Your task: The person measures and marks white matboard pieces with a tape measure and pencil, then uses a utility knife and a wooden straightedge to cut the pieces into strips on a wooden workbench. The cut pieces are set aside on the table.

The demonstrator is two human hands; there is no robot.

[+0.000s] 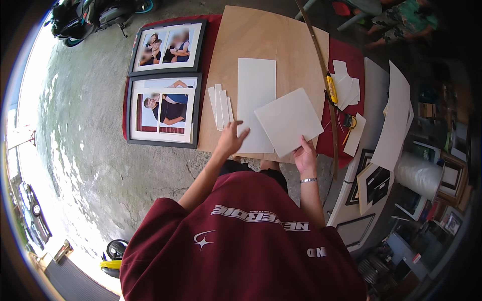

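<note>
My right hand [305, 156] grips the near corner of a square white board [289, 123], thumb on top. The board is tilted and overlaps the right edge of a long white board [257, 88] lying on the plywood sheet [241, 32]. Over the near left edge of the long board, my left hand [231, 140] has its fingers apart and holds nothing. Several narrow white strips [219, 108] lie just beyond it, to the left of the long board.
Two black picture frames [203, 45] [198, 110] with photos lie at left on red cloth. A long thin strip [317, 47] crosses the plywood's right edge, beside a yellow utility knife [331, 89], white offcuts [346, 90] and a tape measure [350, 121]. Another person [406, 22] is at far right.
</note>
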